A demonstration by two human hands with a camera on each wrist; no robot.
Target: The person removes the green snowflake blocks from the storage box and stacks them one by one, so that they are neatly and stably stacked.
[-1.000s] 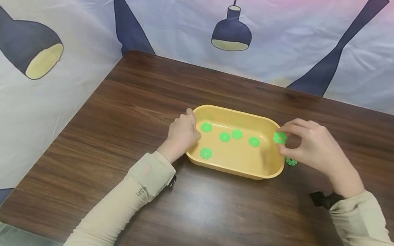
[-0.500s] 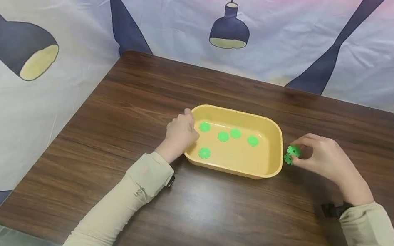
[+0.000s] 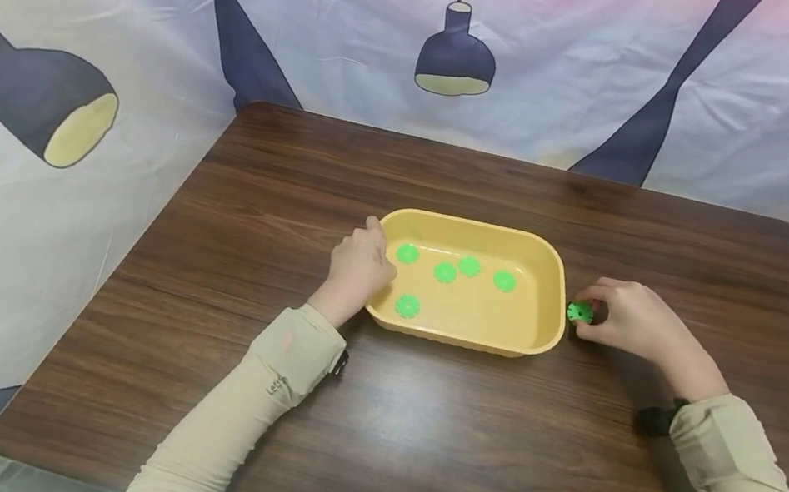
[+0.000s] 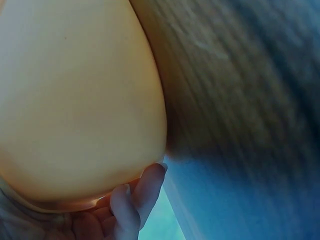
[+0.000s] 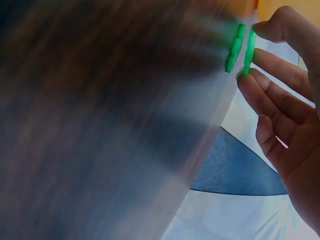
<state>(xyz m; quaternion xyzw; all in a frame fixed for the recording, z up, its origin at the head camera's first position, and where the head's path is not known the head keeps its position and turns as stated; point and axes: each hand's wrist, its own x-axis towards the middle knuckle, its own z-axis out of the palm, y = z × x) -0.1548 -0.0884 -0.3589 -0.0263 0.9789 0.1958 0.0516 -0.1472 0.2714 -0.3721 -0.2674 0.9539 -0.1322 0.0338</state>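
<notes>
My left hand (image 3: pixel 358 268) grips the left rim of a yellow plastic basin (image 3: pixel 479 344); in the left wrist view its fingers (image 4: pixel 150 192) curl at the basin wall (image 4: pixel 85 115). Right of the basin, my right hand (image 3: pixel 630 317) pinches a green notched plastic disc (image 5: pixel 249 52) between thumb and fingertips. A second green disc (image 5: pixel 235 49) lies on the table just under the held one, with a narrow gap in the right wrist view. From the head view the two overlap as one green shape (image 3: pixel 580 312). Several similar discs lie flat inside the basin, one at its front left (image 3: pixel 407 307).
The basin stands on a dark wood-grain table (image 3: pixel 413 434). A cloth backdrop (image 3: pixel 364 32) printed with lamps hangs behind the table and along its left side.
My right hand has carried the pinched disc from the basin's right rim rightward and down, over the disc lying on the table. The left hand keeps its grip on the basin.
</notes>
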